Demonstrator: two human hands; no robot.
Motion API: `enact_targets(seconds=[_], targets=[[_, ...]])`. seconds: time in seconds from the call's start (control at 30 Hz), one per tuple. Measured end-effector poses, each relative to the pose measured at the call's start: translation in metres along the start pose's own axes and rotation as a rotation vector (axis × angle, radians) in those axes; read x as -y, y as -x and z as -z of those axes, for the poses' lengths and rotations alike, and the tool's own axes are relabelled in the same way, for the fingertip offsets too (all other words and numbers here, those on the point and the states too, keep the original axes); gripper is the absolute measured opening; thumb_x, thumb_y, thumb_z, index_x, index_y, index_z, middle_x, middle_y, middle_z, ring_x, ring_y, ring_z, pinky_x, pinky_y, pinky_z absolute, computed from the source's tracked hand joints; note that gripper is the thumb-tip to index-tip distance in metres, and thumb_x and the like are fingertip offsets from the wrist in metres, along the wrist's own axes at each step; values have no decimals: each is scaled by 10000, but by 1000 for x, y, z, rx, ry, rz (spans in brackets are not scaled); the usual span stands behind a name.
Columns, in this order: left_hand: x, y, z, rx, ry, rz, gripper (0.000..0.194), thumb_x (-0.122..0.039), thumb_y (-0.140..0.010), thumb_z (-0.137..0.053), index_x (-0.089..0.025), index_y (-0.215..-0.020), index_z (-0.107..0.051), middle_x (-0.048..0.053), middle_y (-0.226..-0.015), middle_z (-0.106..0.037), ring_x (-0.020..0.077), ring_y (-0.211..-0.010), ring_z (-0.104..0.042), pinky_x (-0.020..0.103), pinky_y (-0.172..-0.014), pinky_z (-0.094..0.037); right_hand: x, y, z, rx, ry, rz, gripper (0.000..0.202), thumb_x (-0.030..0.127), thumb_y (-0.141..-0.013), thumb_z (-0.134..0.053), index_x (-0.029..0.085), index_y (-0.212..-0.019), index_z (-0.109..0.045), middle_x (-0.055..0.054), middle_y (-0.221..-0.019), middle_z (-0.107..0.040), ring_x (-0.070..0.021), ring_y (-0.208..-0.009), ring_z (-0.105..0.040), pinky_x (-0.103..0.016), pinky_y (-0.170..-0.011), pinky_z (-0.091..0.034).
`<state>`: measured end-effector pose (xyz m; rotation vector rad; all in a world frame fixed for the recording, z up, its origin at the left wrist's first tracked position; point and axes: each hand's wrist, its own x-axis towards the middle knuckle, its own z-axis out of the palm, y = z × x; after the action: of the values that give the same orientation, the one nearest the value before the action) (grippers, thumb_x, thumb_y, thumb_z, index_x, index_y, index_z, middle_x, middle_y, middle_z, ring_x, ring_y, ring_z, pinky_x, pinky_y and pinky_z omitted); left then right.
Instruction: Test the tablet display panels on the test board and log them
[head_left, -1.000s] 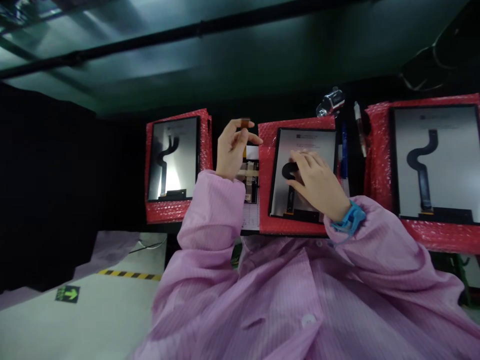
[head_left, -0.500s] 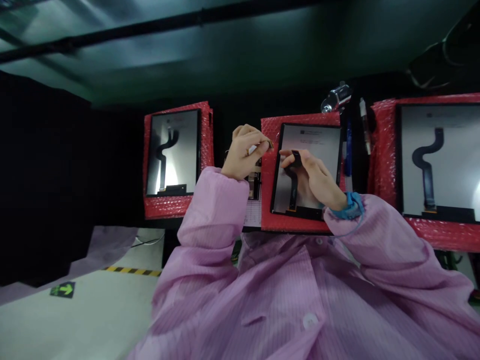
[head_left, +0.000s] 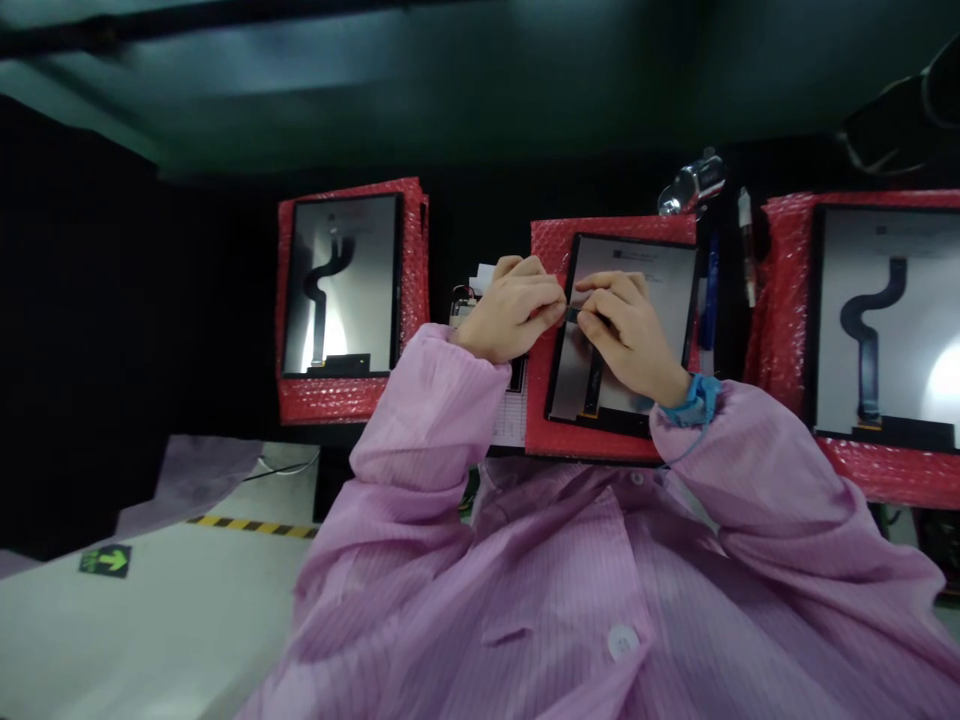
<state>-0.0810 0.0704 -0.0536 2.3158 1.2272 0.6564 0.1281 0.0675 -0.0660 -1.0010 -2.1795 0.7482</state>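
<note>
An LCD panel (head_left: 667, 268) lies back side up, slightly turned, on a red bubble-wrap sheet (head_left: 545, 400). From its lower edge a black flex cable (head_left: 593, 385) runs up beneath my right hand (head_left: 631, 335). That hand's thumb and fingers are closed on the cable's free end, lifted off the panel. Fingertip to fingertip with it, over the panel's left edge, my left hand (head_left: 516, 308) is pinched together. The small brown-gold piece between its fingers is now mostly hidden by them.
A second panel (head_left: 367, 270) lies on red bubble wrap at the left, a third (head_left: 922, 320) at the right. A blue pen (head_left: 709, 295), a white-capped pen (head_left: 746, 240) and a shiny metal-topped bottle (head_left: 691, 187) are behind my right hand. Printed paper (head_left: 511, 425) shows under my left wrist.
My left hand has moved right with the small piece, and the fingertips of both hands now meet. My right hand's fingers have closed in on the cable end. The view has shifted slightly.
</note>
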Motion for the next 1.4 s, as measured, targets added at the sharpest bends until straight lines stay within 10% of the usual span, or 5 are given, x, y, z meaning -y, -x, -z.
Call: enact_targets(seconds=[1.4], targets=[[-2,4,-1,-53,28,13,274,-384,-934,-589,-215,-745,-691,-1,-849,-716,210,-925,-600,472,-968,-286,-12,3,0,19,18,103,273,397,-1047,-443,228,-926,-619,-94,-1244,-665,-283,-1199,-545,-519,-1066,-400]])
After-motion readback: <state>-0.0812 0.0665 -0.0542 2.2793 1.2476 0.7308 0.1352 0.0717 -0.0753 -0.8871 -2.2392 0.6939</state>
